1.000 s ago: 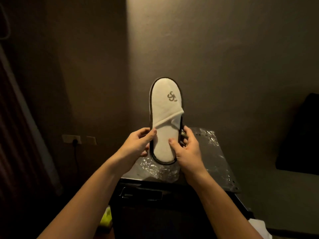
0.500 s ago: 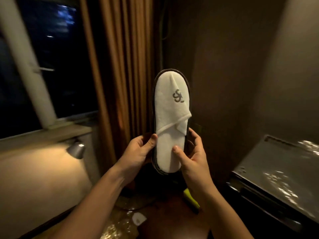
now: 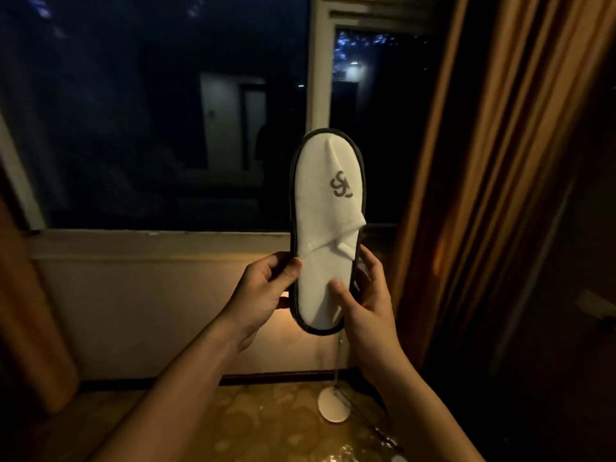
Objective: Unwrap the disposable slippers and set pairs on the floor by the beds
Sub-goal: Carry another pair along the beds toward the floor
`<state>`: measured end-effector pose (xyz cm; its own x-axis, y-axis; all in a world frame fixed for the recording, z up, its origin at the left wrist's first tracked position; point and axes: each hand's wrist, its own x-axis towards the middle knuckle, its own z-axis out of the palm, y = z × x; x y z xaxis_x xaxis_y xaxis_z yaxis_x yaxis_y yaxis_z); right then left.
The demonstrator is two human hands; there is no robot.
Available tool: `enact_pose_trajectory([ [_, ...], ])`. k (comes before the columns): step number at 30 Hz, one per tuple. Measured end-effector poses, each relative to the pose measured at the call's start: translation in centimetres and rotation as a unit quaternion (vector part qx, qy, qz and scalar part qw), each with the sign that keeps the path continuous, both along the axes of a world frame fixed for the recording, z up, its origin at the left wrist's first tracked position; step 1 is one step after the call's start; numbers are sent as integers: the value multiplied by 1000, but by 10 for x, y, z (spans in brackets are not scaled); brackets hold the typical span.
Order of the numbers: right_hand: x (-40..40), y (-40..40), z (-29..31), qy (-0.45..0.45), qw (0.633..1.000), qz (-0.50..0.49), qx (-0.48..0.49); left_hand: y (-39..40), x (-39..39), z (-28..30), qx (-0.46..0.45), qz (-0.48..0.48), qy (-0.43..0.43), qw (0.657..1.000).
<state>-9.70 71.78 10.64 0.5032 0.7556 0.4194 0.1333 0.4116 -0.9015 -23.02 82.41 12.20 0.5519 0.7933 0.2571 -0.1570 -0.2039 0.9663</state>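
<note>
The person's left hand [image 3: 266, 288] and right hand [image 3: 365, 305] both curl their fingers round the bare white slipper [image 3: 328, 228], held up before the window [image 3: 150, 111], so it looks unwrapped and next needs setting down on the floor [image 3: 266, 425].

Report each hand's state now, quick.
Left hand: grips the white slipper at its left edge.
Right hand: grips the same slipper, thumb on its insole.

Bare forearms, sleeveless; left hand [image 3: 263, 288] ringless.
</note>
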Motion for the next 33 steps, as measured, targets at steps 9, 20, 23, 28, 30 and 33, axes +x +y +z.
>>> enact_pose_trajectory([
  [9, -66, 145, -25, 3, 992, 119, -49, 112, -83, -27, -32, 127, 12, 991],
  [20, -55, 330, -49, 17, 965, 247, -86, 247, -84, -46, -71, 261, 22, 962],
  [23, -62, 379, -50, 15, 956, 281, -88, 282, -93, -47, -82, 303, 21, 949],
  [28, -98, 454, -58, 10, 932, 347, -104, 336, -127, -58, -92, 376, 22, 922],
  [30, -120, 487, -63, 8, 923, 372, -96, 360, -147, -64, -85, 398, 14, 913],
  [33, -155, 528, -69, 1, 912, 399, -91, 390, -180, -69, -88, 431, 29, 898],
])
